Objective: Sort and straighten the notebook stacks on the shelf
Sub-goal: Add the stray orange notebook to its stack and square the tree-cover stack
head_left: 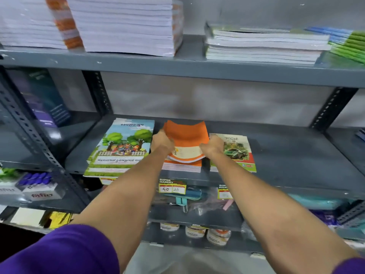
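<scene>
Three notebook stacks lie on the grey middle shelf. On the left is a stack with a trees-and-children cover. In the middle sits an orange notebook stack; a sagging bundle of orange notebooks is lifted just above it. My left hand grips the bundle's left edge and my right hand grips its right edge. To the right lies a stack with a green car cover, partly hidden by my right hand.
The upper shelf carries tall white-paged stacks at left and lower stacks with green-edged books at right. Yellow price tags hang on the shelf's front edge. Jars, pouches and pen boxes fill the shelves below.
</scene>
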